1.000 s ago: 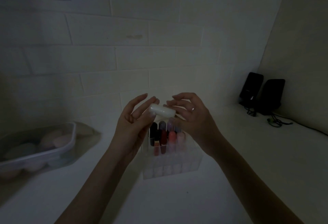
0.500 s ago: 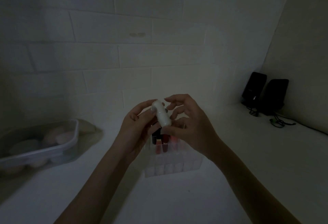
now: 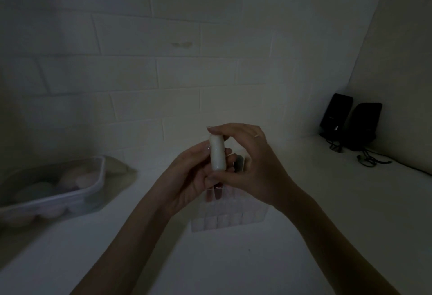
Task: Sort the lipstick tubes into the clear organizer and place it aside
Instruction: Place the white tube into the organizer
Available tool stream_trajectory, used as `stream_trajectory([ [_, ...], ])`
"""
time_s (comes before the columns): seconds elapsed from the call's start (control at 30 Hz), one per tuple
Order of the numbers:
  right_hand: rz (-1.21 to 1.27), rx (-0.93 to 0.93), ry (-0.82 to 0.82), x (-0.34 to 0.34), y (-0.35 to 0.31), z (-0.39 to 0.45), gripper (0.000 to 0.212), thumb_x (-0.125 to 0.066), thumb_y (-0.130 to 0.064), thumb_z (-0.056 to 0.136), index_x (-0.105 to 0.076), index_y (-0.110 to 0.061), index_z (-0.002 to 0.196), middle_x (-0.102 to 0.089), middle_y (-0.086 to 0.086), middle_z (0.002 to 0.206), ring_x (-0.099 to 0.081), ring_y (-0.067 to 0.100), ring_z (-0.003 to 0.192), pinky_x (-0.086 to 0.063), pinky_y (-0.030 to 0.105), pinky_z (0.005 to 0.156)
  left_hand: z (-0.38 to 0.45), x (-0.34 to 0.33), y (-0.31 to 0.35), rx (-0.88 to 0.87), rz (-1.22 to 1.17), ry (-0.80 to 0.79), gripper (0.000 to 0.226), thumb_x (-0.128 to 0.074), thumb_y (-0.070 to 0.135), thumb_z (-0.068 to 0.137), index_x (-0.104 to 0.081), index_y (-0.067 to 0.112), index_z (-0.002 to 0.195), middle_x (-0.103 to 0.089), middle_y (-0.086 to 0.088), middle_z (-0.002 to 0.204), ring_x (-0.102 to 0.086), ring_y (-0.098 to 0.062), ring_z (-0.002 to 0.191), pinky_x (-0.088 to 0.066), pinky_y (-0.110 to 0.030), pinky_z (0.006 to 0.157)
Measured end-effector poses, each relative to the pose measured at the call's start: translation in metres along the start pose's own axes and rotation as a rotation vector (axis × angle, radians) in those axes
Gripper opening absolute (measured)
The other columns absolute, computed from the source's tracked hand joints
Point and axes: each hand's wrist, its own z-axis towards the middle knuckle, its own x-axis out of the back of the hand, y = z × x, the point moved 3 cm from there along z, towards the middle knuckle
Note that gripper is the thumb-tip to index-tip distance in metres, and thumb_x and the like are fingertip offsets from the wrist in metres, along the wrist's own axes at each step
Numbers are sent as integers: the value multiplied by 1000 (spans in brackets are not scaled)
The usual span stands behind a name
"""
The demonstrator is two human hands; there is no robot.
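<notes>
The room is dim. A white lipstick tube point(image 3: 217, 153) stands upright between both hands, above the clear organizer point(image 3: 230, 221) on the white counter. My right hand point(image 3: 247, 166) pinches the tube by its top and bottom ends, index finger over the cap and thumb under the base. My left hand point(image 3: 191, 177) cups it from the left with curled fingers touching its side. Several red and dark tubes point(image 3: 216, 193) stand in the organizer's back cells, mostly hidden behind the hands. Its front cells look bare.
A clear plastic tub point(image 3: 70, 191) with pale rounded items sits at the left on the counter. Two black speakers point(image 3: 350, 119) with cables stand in the right corner. A brick wall runs close behind.
The white tube has turned from lying sideways to standing upright. My right hand shifted its grip to the tube's two ends, and both hands moved slightly toward the organizer.
</notes>
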Motion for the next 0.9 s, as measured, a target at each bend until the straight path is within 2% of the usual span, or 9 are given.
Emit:
stream_trajectory([
  [0.13, -56, 25, -11, -1, -1, 1, 75, -79, -44, 62, -49, -27, 129, -57, -6, 124, -46, 8, 115, -28, 20, 100, 2, 1, 2, 1, -25, -58, 30, -60, 19, 82, -69, 5, 106, -73, -12, 95, -70, -19, 87, -56, -28, 75],
  [0.27, -15, -5, -12, 0, 1, 0, 78, -80, -43, 61, -47, -28, 130, -52, -16, 126, -35, -11, 113, -29, 14, 98, 2, 4, -1, -7, 13, -8, 25, -52, 18, 87, -74, 10, 96, -73, -10, 84, -71, -18, 75, -58, -25, 63],
  [0.33, 17, -28, -19, 0, 3, -1, 74, -79, -43, 61, -48, -32, 127, -53, -16, 126, -38, -4, 114, -32, 13, 96, 1, 3, 0, -37, 33, 1, 23, -68, 24, 79, -72, 10, 97, -72, -11, 82, -70, -19, 76, -58, -27, 60],
  [0.4, 41, -51, -31, -2, 6, -2, 72, -80, -42, 61, -47, -35, 125, -55, -17, 123, -43, 2, 112, -33, 9, 91, 0, 3, 0, -47, 35, -8, 41, -80, 29, 67, -69, 9, 101, -71, -12, 83, -71, -21, 78, -58, -30, 60],
  [0.53, 99, -82, -46, -1, 8, -2, 73, -85, -34, 60, -46, -36, 121, -54, -18, 120, -49, 6, 113, -40, 15, 89, 0, 4, -1, -31, 8, -23, 43, -86, 36, 55, -73, 10, 87, -72, -10, 80, -71, -19, 77, -58, -29, 59],
  [0.63, 119, -83, -39, 2, 6, -1, 74, -85, -37, 59, -42, -41, 119, -51, -25, 120, -49, 6, 115, -44, 21, 91, 0, 4, 2, -2, 11, -30, 44, -82, 37, 61, -73, 8, 94, -73, -12, 86, -71, -21, 81, -58, -29, 64],
  [0.77, 176, -126, -94, 1, 9, -2, 71, -85, -36, 60, -43, -41, 118, -53, -18, 123, -48, 9, 118, -45, 31, 94, -1, 3, 1, 19, 76, -101, 40, -77, 29, 71, -69, 7, 104, -71, -10, 92, -69, -20, 82, -58, -31, 67],
  [0.83, 283, -149, -144, 1, 13, -2, 60, -79, -34, 67, -43, -42, 115, -55, -13, 124, -52, 9, 117, -46, 29, 94, 1, 6, 0, 31, 99, -82, 43, -74, 27, 75, -66, 2, 109, -71, -12, 97, -69, -20, 85, -58, -29, 71],
  [0.9, 376, -181, -121, 3, 17, 0, 39, -68, -25, 79, -49, -34, 112, -62, -4, 119, -58, 9, 111, -51, 29, 88, 3, 9, -2, 60, 112, -40, 43, -67, 20, 83, -59, -4, 118, -67, -19, 111, -67, -26, 99, -56, -30, 84],
])
